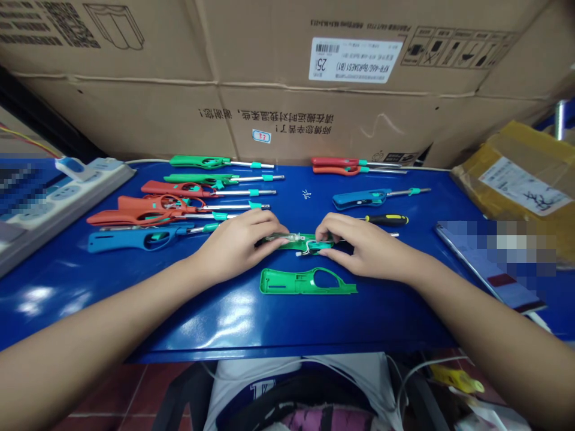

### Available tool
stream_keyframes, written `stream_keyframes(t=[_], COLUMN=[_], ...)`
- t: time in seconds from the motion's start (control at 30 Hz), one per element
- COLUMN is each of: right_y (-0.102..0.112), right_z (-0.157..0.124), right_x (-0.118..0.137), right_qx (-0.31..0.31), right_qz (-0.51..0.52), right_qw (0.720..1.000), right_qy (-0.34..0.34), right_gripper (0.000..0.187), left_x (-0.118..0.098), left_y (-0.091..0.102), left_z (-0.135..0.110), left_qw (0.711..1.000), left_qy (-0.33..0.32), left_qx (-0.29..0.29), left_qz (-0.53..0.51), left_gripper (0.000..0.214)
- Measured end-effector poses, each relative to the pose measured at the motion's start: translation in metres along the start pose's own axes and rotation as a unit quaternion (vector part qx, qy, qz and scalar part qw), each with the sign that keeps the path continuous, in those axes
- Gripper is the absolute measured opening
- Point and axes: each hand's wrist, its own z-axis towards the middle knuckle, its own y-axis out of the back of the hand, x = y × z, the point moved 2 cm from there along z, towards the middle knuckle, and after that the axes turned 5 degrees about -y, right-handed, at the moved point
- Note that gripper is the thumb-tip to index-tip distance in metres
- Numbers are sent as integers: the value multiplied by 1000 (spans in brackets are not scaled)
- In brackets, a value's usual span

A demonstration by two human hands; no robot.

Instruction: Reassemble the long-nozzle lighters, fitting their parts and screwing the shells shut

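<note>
At the far left a power strip (67, 179) lies on the blue surface (251, 323). Beside it is a stack of long-nosed lighters, with a blue lighter (135, 238) nearest the edge, red lighters (153, 209) above it and green lighters (202, 162) furthest back by the cardboard boxes (148, 120). The left hand (236, 242) lies palm down just right of that stack. Its fingers (265, 230) are curled shut on the left end of a green lighter body (299, 240), which lies opened near the middle of the surface, its wires and a clear tube showing. Just in front of the body and apart from it, a loose green shell (305, 281) lies flat (hollow side up, trigger cutout to the right). The right hand (359, 245) meets the body from the other side, its fingers (326, 234) pinched closed on the right end beside a teal part. Behind this hand a screwdriver (386, 219) with a black and yellow handle lies flat, partly hidden by the knuckles. Further back lie a second blue lighter (368, 197) and a red pair (345, 166). A yellow parcel (516, 179) sits at the far right.
</note>
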Motion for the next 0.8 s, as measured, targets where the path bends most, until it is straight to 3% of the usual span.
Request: stream_keyframes(t=[0.23, 0.37, 0.5, 0.8], right_y=[0, -3, -2, 7], right_z=[-2, 1, 4, 2], right_x=[4, 2, 0, 6], right_qx=[-14, -19, -39, -9], right_qz=[37, 32, 10, 6], right_qw=[999, 999, 996, 991], right_qy=[-4, 33, 77, 132], right_gripper=[27, 9, 18, 20], left_x=[-12, -16, -17, -18], left_y=[-1, -1, 3, 11], left_z=[0, -1, -1, -2], left_qw=[998, 996, 996, 995], left_qy=[-4, -19, -26, -64], left_qx=[-6, -12, 7, 33], left_qz=[-69, -83, -85, -73], left_gripper=[21, 19, 20, 19])
